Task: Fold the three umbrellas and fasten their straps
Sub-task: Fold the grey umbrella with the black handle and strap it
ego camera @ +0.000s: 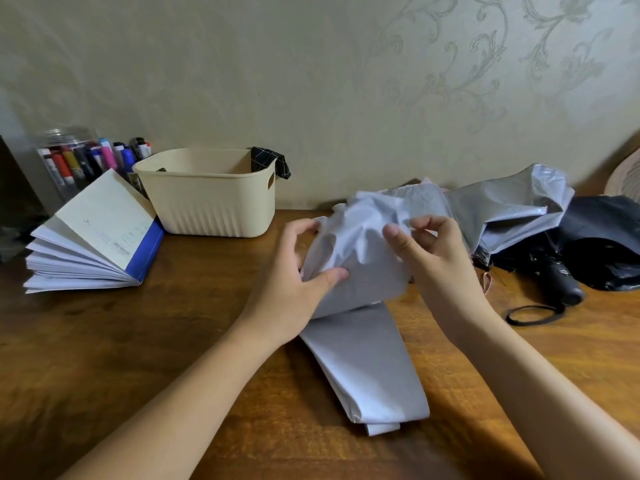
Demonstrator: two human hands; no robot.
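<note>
The left hand grips the pale umbrella from its left side. Its fingers are curled over the bunched cloth at the top and the thumb is pressed into a fold lower down. The right hand is at the other side, thumb and curled fingers closed on a pinch of the same cloth. Between the two sets of fingers the canopy is crumpled and loose. Below them its flatter part runs down across the tabletop toward the person.

Just right of the right fingers, and behind them, lies the silver umbrella, loosely heaped. Farther right is the black umbrella, also unfolded, its handle pointing toward the person with a black loop lying on the wood.

Well left of the left fingers, by the wall, stands a cream basket with a dark cloth over its rim. Left of that are an open book and a jar of markers.
</note>
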